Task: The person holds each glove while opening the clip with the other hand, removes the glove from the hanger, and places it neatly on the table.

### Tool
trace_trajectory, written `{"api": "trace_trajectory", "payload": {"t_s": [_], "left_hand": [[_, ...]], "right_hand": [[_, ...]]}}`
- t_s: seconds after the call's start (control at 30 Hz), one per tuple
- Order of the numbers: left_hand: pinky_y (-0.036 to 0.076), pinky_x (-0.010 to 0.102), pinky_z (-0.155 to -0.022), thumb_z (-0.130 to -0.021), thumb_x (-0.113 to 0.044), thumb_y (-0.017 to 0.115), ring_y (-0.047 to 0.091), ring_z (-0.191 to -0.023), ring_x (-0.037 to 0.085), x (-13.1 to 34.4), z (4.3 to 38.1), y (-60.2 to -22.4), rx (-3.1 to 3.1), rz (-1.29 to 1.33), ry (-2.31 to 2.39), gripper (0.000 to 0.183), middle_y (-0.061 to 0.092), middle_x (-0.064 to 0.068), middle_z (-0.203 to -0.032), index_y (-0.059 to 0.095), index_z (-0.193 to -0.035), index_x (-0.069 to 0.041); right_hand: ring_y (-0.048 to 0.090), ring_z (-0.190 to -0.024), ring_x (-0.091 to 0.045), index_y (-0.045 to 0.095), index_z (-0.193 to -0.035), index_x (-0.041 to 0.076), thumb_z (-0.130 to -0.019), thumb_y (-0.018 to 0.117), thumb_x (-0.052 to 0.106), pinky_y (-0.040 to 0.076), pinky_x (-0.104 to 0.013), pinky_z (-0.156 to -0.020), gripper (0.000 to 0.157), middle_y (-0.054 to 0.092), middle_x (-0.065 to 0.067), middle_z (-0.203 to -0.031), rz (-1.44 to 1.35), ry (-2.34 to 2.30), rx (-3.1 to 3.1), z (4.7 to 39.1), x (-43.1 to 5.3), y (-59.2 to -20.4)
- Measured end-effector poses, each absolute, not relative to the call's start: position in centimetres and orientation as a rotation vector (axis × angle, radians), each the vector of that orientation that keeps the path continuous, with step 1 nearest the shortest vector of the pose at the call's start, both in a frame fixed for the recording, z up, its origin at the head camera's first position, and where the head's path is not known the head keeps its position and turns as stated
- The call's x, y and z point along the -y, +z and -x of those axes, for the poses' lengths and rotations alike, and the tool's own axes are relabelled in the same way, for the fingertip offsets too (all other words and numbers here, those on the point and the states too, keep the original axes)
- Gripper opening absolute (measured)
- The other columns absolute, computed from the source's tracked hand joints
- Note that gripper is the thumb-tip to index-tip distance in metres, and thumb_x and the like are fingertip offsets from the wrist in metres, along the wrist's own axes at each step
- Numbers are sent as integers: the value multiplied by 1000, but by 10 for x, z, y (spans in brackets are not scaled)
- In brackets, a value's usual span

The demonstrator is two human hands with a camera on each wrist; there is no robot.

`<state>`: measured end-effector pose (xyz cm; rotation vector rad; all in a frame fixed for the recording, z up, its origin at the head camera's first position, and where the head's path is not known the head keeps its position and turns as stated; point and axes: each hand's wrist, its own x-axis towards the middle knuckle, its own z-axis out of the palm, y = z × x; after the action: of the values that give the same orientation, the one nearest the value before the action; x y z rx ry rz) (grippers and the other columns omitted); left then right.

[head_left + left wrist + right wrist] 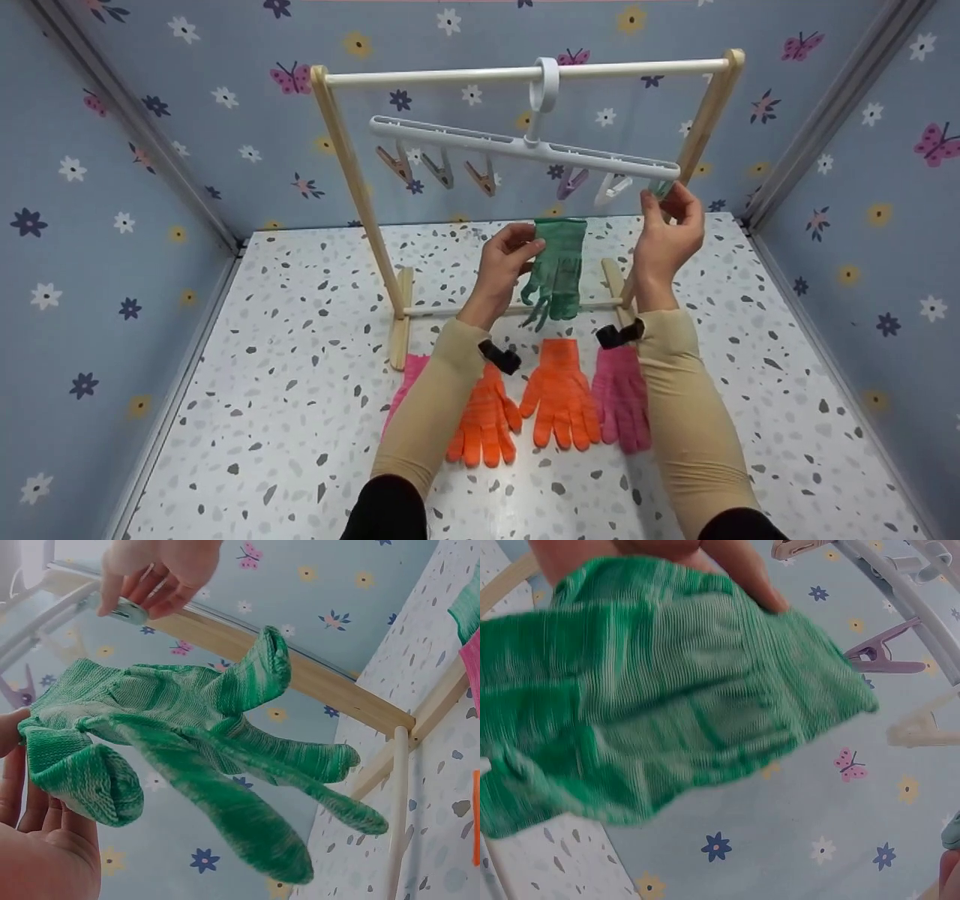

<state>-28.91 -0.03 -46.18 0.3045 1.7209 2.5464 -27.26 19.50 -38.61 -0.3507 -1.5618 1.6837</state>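
Observation:
In the head view my left hand (501,268) pinches a green knit glove (559,259) by the side of its cuff. The glove hangs cuff up below the hanger, its fingers drooping. Higher and to the right, my right hand (671,234) pinches a pale green clothespin (661,187) at the right end of the white hanger (480,139). The left wrist view shows this clothespin (129,611) between thumb and fingers, apart from the glove (172,712). In the right wrist view the glove's cuff (817,679) points toward the hanger's clips.
The hanger hooks over a wooden rack's top rail (435,76) and tilts down to the right. Brown, grey, purple and white clothespins (574,184) hang from it. On the speckled surface lie orange gloves (561,394) and pink gloves (622,401), partly behind my forearms.

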Motion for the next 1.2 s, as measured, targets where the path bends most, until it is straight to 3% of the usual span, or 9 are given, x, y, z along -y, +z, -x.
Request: {"api": "trace_trajectory", "payload": {"t_s": [0.37,0.67,0.93,1.2], "left_hand": [[54,28,-68,-91,-5,71,59,-85,18,50,257,-473,-1692,-317,2652,17,62,8,-99,65,-107,-6],[50,26,-62,-91,4,66,59,-81,15,107,226,-493,-1649,-102,2741,17,62,4,-94,64,-102,-9],[52,26,-65,-93,-1,67,60,-84,15,165,196,-501,-1666,28,2740,14,60,7,-97,61,-105,-5],[49,27,-73,-97,-4,63,59,-88,15,213,175,-526,-1601,226,2649,14,59,4,-99,56,-109,-7]], "right_hand": [[54,-108,-18,64,-122,6,-86,79,7,45,-27,-91,39,60,-8,-114,284,1709,1511,288,-212,-410],[54,-107,-19,61,-124,5,-90,74,5,46,-29,-92,37,59,-9,-116,295,1694,1528,275,-206,-398],[54,-105,-19,60,-122,5,-89,74,3,47,-27,-90,36,58,-8,-114,284,1707,1545,264,-199,-381],[54,-106,-18,59,-124,8,-90,75,9,47,-28,-89,38,59,-6,-116,254,1685,1578,276,-214,-402]]}}
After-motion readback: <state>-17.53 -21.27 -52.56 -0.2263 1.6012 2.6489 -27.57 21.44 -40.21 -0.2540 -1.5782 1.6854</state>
